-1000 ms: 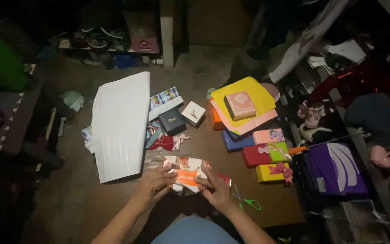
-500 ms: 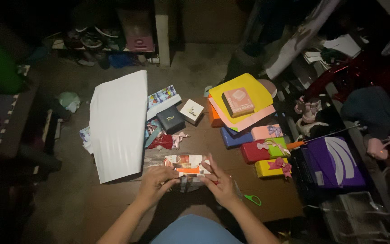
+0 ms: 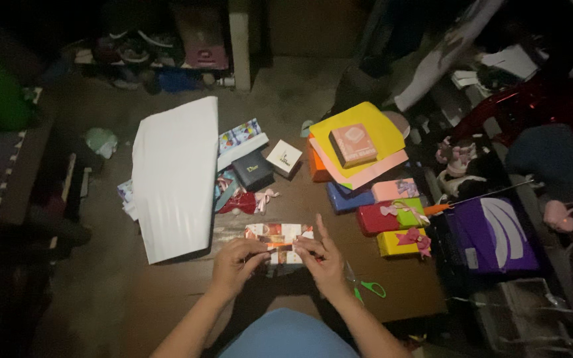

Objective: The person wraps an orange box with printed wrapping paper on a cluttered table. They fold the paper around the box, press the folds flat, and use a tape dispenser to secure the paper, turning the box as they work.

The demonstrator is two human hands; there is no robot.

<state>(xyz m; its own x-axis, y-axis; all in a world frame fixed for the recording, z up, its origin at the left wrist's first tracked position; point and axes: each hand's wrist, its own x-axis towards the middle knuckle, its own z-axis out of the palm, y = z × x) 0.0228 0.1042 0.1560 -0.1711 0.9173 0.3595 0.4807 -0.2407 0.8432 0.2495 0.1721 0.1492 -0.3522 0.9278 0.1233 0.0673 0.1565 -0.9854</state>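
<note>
Pressing down on a small patterned parcel (image 3: pixel 278 242), both hands work at its near edge on the brown table (image 3: pixel 167 298). The left hand (image 3: pixel 235 262) pinches the wrapping at the parcel's left front, fingers curled onto it; the right hand (image 3: pixel 323 260) holds the right front with the thumb side, its forefinger raised. By the look of it, this is the folding and closing of the paper around a box, and the flap seems to need holding flat while something fixes it.

Right of the parcel, just past the right hand, lie green-handled scissors (image 3: pixel 366 286). Left of the parcel a large white sheet (image 3: pixel 174 176) covers much of the table. Behind the parcel sit a dark gift box (image 3: pixel 252 170), a small white box (image 3: pixel 284 158) and a red bow (image 3: pixel 241 201). Farther right of the parcel stand wrapped gifts (image 3: pixel 396 215) and a yellow sheet stack (image 3: pixel 359 142), near enough to crowd the working space. The dim light hides finer detail.
</note>
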